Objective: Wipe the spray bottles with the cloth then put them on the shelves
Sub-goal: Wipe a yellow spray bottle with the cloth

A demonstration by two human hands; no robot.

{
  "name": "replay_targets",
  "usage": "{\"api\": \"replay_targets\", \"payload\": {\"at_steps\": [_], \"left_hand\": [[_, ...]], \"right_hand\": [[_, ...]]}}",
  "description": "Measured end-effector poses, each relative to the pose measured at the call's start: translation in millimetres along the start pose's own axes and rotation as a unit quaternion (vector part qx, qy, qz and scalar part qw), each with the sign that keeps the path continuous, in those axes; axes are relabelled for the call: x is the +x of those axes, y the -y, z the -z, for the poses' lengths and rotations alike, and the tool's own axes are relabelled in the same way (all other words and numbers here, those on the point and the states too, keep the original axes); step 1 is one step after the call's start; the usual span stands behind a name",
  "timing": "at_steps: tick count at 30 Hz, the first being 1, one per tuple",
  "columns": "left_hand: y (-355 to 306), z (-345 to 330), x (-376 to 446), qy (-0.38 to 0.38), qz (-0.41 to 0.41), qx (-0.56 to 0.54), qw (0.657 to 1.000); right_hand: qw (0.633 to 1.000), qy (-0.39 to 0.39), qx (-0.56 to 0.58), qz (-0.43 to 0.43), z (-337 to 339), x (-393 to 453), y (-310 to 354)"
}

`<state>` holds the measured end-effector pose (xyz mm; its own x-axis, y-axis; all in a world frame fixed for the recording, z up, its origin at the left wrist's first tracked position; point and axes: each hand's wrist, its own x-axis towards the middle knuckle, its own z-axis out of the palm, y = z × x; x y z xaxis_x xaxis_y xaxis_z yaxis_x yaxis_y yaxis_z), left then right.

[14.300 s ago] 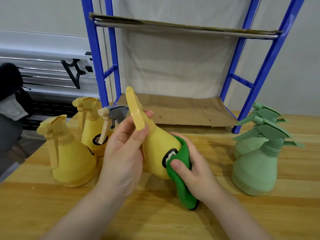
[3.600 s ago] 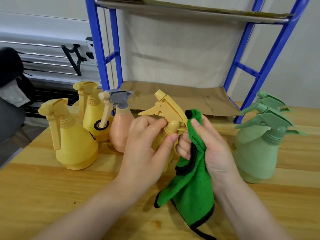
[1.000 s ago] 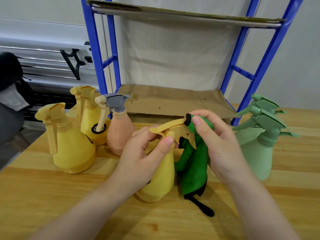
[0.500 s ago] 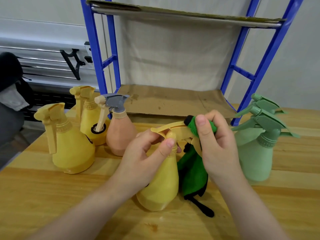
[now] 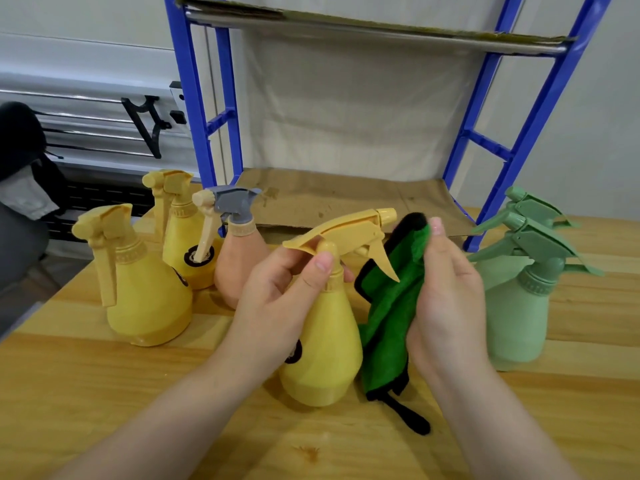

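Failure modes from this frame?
1. The left hand pinches only the neck of the yellow bottle; wiping pressure from the right hand might tip it.
2. The green cloth trails a black loop on the table; it could snag.
3. The peach bottle stands close behind; carrying the bottle to the lower shelf may knock it.

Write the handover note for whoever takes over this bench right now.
Left hand: gripping the neck of a yellow spray bottle, base on the table.
Right hand: holding the green cloth beside the bottle's trigger.
Waiting on the table: two yellow bottles and a peach bottle with grey head at left, two green bottles at right.
Done: none shelved; the lower shelf holds only cardboard.
Left: finish wiping this one, shelve it, then do the other five.
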<state>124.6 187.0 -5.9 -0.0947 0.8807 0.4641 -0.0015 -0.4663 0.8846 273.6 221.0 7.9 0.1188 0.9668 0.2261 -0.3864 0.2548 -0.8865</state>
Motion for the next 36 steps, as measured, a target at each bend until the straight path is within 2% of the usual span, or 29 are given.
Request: {"api": "replay_targets", "payload": {"at_steps": [6, 8, 11, 13, 18, 19, 21, 24, 27, 30, 32, 36], "left_hand": [[1.6, -4.8, -3.0, -0.024, 0.021, -0.037, 0.999], [2.2, -4.1, -2.8, -0.016, 0.023, -0.035, 0.999], [4.6, -4.1, -4.1, -0.009, 0.022, -0.029, 0.999], [5.2, -4.5, -5.0, -0.01, 0.018, -0.025, 0.999], [4.9, -7.3, -8.8, -0.018, 0.014, -0.031, 0.999], [4.3, -8.5, -9.7, -0.022, 0.017, -0.036, 0.999], [3.3, -10.2, -10.4, -0.031, 0.031, -0.049, 0.998], [0.4, -9.3, -7.4, -0.051, 0.04, -0.067, 0.996], [-2.4, -6.9, -4.1, -0.072, 0.053, -0.089, 0.992], [-3.6, -4.9, -2.9, -0.076, 0.081, -0.131, 0.985], [-7.4, -4.8, -1.8, -0.071, 0.079, -0.122, 0.987], [-12.3, -9.5, -3.0, -0.068, 0.039, -0.078, 0.994]], "right_hand": [[0.983, 0.134, -0.095, 0.085, -1.3, -6.3, -4.0], [0.963, 0.171, -0.166, 0.126, 3.1, -2.5, -1.1], [0.933, 0.206, -0.256, 0.144, 7.4, 1.2, -2.3], [0.918, 0.198, -0.301, 0.167, 8.3, 0.7, -4.4], [0.862, 0.12, -0.403, 0.283, 6.0, -3.7, -7.7], [0.862, 0.113, -0.402, 0.287, 6.0, -4.5, -8.0], [0.889, 0.109, -0.361, 0.261, 3.9, -5.9, -7.2], [0.943, 0.17, -0.245, 0.149, -1.6, -6.1, -1.3], [0.953, 0.233, -0.179, 0.075, 1.5, -2.9, 3.6], [0.956, 0.263, -0.126, 0.03, 5.0, -1.5, 6.5], [0.956, 0.256, -0.136, 0.033, 4.4, -1.7, 7.7], [0.938, 0.206, -0.256, 0.112, 2.6, -1.3, 3.5]]}}
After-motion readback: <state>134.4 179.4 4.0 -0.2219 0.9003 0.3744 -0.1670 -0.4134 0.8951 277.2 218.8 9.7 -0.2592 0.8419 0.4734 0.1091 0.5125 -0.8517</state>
